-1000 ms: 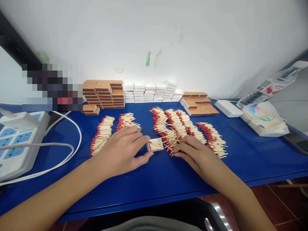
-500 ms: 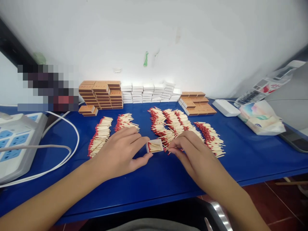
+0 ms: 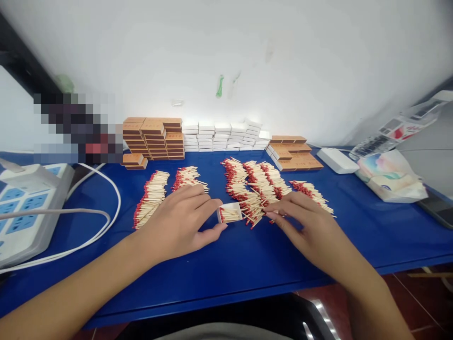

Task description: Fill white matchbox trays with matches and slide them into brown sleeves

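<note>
My left hand (image 3: 186,219) grips a small white matchbox tray (image 3: 240,215) by its left end, thumb in front and fingers behind. Several red-headed matchsticks (image 3: 229,216) lie inside the tray. To the right of the tray, my right hand (image 3: 300,217) is closed in a pinch at the near edge of the middle match pile (image 3: 255,200). Match heads show at its fingertips; how many matches they pinch is hidden. Other match piles lie at the left (image 3: 152,196), behind my left hand (image 3: 187,177) and at the right (image 3: 314,196).
Orange-brown matchboxes (image 3: 152,137) are stacked along the wall, with white trays (image 3: 214,137) beside them and more boxes (image 3: 297,156) to the right. A power strip (image 3: 35,208) with white cables stands left. A white block (image 3: 338,160), tissue pack (image 3: 391,177) and bottle (image 3: 392,127) are right.
My right hand has moved right, away from the tray to the middle match pile. My left hand keeps hold of the tray. The whole view has shifted slightly.
</note>
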{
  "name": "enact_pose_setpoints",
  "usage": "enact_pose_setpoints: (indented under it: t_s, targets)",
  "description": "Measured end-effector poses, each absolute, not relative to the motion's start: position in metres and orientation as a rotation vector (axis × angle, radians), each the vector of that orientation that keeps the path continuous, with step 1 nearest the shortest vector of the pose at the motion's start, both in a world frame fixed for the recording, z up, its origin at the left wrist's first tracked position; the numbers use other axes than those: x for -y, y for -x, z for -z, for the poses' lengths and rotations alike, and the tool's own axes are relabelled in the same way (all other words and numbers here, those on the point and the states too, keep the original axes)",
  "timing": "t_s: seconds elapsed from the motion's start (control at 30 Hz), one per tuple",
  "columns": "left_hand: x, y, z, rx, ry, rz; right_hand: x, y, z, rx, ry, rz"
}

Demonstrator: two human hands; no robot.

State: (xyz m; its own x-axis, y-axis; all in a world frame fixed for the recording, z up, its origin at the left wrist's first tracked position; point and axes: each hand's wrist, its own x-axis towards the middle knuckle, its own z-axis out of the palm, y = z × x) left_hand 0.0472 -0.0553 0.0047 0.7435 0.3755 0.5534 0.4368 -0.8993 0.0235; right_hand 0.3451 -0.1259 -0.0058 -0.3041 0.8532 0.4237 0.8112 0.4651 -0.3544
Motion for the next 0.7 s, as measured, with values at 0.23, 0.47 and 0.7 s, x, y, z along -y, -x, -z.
enact_pose_setpoints:
  t_s: [0.23,0.47,0.7]
  targets:
    - [0.055,-0.049,-0.004,0.652,2.835,0.885,0.13,-0.346,0.021,2.253,1.34,-0.141]
    - [0.055,-0.048,-0.004,0.651,2.838,0.88,0.129,-0.344,0.019,2.298,1.325,-0.131]
    - [0.056,-0.047,-0.004,0.642,2.834,0.862,0.132,-0.34,0.02,2.293,1.306,-0.188]
